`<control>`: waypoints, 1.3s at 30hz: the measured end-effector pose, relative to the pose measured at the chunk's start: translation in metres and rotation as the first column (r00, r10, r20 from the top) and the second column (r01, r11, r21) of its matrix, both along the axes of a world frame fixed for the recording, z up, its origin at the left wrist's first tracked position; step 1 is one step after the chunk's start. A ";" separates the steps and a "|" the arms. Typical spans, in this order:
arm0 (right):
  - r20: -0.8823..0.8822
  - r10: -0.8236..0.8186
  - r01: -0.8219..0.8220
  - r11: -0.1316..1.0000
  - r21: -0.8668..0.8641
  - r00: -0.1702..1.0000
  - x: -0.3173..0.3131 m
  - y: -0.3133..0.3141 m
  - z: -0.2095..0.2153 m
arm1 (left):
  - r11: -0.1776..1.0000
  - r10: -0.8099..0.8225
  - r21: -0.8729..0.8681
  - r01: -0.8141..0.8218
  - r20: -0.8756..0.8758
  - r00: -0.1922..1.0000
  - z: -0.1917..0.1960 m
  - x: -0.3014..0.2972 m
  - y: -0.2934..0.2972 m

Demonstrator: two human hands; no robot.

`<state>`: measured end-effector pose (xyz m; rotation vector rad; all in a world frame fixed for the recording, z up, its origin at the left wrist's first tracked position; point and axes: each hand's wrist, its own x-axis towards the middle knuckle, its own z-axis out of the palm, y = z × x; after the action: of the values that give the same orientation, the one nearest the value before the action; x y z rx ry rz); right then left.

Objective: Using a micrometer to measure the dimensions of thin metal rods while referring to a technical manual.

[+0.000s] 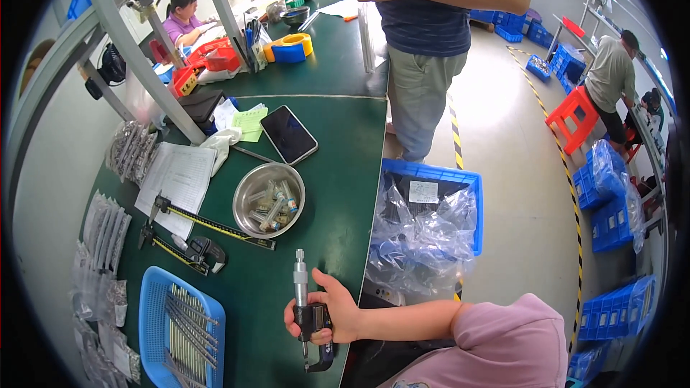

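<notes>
My right hand point(343, 316) reaches in from the lower right, with a pink sleeve behind it. It grips a digital micrometer point(301, 273) by its black frame, near the green table's point(338, 194) front edge. The silver thimble points away from me and the frame's lower end hangs below my fingers. My left hand is not visible. A steel bowl point(241, 210) of small metal and plastic parts stands just beyond the micrometer.
Two calipers point(208, 251) lie left of the bowl, beside a paper sheet point(180, 172) and a phone point(289, 134). A blue tray point(147, 316) holds metal rods. A blue crate point(431, 172) of plastic bags sits right of the table. A person point(424, 14) stands beyond it.
</notes>
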<state>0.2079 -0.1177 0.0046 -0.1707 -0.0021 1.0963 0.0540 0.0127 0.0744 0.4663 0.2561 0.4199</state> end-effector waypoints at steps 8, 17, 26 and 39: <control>0.028 0.016 -0.015 0.999 -0.031 0.999 0.002 0.002 -0.003 | 1.000 0.015 0.006 -0.014 -0.024 1.000 -0.002 -0.001 0.002; 0.021 0.000 0.000 1.000 0.001 1.000 0.000 0.000 0.002 | 1.000 0.001 0.022 -0.001 -0.006 1.000 -0.003 0.000 0.003; 0.083 0.047 -0.039 0.995 -0.092 0.995 0.002 0.005 -0.006 | 1.000 0.012 0.023 -0.011 -0.014 1.000 -0.002 0.000 -0.001; 0.076 -0.001 0.007 0.997 -0.082 0.997 0.003 0.003 -0.003 | 0.987 -0.005 0.159 -0.009 0.083 0.997 -0.018 -0.001 0.005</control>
<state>0.2107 -0.1150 0.0013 -0.2856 -0.0247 1.0859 0.0533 0.0182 0.0569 0.6043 0.1429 0.4629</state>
